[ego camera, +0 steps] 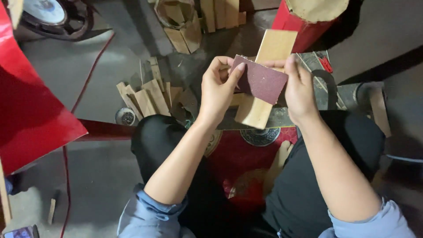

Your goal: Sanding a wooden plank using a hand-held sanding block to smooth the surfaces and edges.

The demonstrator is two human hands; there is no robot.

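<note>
Wrapping maroon sandpaper sheet point(261, 80) round pale wooden strip point(269, 66) | left hand point(219, 88) pinches sheet's left edge; right hand point(299, 88) grips strip and sheet | keep paper taut, flat against wood

We see a pale tan flat wooden slat point(265, 79) wrapped by a dark maroon, finely speckled sheet of sandpaper point(261, 80). Our trousers point(172, 136) are black, our rolled sleeves point(150, 213) light blue. Below lies a red mat with a round dark ornamental pattern point(260, 137). The bent sheet point(26, 105) at the side is bright red; the scattered wooden offcuts point(147, 97) are light brown on the grey floor point(88, 79).
</note>
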